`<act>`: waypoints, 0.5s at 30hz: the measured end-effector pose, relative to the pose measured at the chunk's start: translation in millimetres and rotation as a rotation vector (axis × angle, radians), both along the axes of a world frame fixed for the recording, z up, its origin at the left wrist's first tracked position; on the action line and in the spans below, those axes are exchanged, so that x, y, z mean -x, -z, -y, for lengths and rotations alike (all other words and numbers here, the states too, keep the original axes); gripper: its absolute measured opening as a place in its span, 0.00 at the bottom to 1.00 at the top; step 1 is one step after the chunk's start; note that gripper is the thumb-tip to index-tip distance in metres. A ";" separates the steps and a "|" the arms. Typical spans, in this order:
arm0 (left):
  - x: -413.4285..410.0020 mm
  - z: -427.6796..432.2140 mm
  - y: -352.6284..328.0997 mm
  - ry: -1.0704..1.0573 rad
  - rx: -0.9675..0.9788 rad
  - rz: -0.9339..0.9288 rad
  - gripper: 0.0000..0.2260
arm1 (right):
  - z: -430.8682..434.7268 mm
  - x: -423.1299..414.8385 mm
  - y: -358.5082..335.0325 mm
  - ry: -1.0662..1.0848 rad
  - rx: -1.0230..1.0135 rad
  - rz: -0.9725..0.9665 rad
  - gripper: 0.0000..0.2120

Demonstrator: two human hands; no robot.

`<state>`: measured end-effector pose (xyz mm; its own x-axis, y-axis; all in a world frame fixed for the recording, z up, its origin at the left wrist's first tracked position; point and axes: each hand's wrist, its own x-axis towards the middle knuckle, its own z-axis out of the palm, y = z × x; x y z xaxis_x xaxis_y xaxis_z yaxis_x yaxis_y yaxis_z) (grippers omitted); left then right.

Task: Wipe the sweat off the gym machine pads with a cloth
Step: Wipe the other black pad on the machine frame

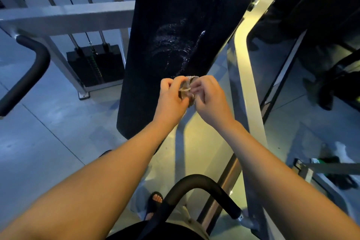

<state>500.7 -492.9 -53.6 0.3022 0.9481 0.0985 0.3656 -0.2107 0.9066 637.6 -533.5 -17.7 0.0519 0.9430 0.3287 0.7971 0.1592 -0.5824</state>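
Note:
A long black machine pad (175, 25) runs from the top centre down to the middle, with wet shiny streaks on its right half. Just below those streaks, in front of the pad's lower end, my left hand (172, 97) and my right hand (209, 96) pinch a small bunched brownish cloth (186, 88) between them. Both hands have their fingers closed on the cloth, which is mostly hidden by the fingers. The cloth appears held just off the pad surface.
A black padded handle (29, 72) curves at the left and another (196, 187) arcs at the bottom centre. Grey frame bars (247, 76) flank the pad. A black weight stack (95, 64) stands behind on the tiled floor. My sandalled foot (154, 203) shows below.

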 end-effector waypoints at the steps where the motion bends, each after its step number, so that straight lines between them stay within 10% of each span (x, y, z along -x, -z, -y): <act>1: -2.4 -2.7 -0.8 -0.026 -0.040 -0.042 0.18 | -1.2 -0.6 -2.7 0.033 -0.003 -0.011 0.08; 10: 12.0 -17.5 -5.2 -0.220 -0.175 -0.139 0.12 | -69.9 8.5 -32.0 0.546 -0.077 -0.847 0.12; 15: -3.6 -17.0 -10.3 -0.194 -0.133 -0.050 0.13 | -97.5 30.8 -23.6 0.744 -0.252 -0.960 0.22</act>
